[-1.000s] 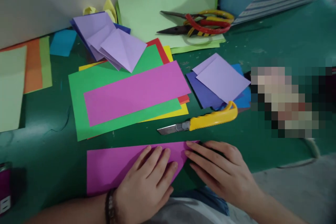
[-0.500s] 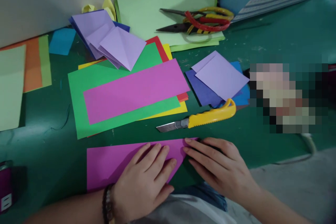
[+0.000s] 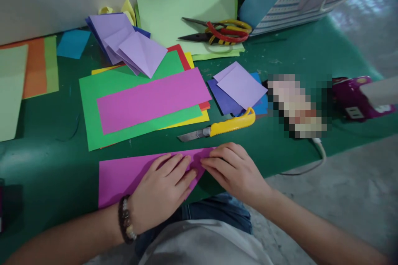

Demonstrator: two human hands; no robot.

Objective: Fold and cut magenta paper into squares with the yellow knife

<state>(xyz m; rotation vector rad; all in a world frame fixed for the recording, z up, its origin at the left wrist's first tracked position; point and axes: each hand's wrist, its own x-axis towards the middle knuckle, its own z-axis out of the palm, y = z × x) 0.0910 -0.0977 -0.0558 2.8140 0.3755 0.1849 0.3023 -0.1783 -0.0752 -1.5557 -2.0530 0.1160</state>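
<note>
A magenta sheet of paper (image 3: 120,178) lies at the table's near edge, its right end folded over on a slant. My left hand (image 3: 160,192) rests flat on it, fingers spread and pressing down near the middle. At the folded right end, my right hand (image 3: 238,169) has its fingers bent and drawn together on the paper's edge; its thumb is mostly hidden. Just beyond the sheet lies a yellow box cutter (image 3: 231,125) with its blade out, pointing left. Neither hand touches it.
Another magenta strip (image 3: 152,101) tops a green sheet (image 3: 93,132) and other coloured papers. Folded lilac papers (image 3: 144,54) (image 3: 241,85) lie behind. Red- and yellow-handled scissors and pliers (image 3: 224,32) rest on pale green sheets (image 3: 186,6). A blurred-out object (image 3: 295,105) with a cable is at right.
The view has shifted, showing more of the right side. My right fingers, stretched out before, are now more bent at the folded corner. My left hand stays flat on the magenta paper.
</note>
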